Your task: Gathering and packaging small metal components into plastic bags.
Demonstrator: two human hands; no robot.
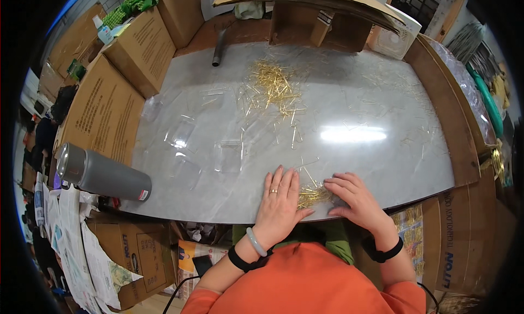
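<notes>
My left hand [279, 200] lies flat, palm down, on the grey marble-look tabletop [371, 166] near its front edge, a ring on one finger. My right hand [353, 196] rests beside it with fingers curled over a small bunch of thin gold pins [311, 196] that sits between the two hands. A larger heap of the same gold pins [271, 86] lies at the far middle of the table, with loose ones scattered around it. Several small clear plastic bags [229, 153] lie flat in the table's middle left.
A grey metal flask [103, 175] lies on its side at the table's left front corner. Cardboard boxes [109, 109] line the left edge, a folded cardboard shelter [322, 14] stands at the back, and a dark tube [219, 48] lies beside it.
</notes>
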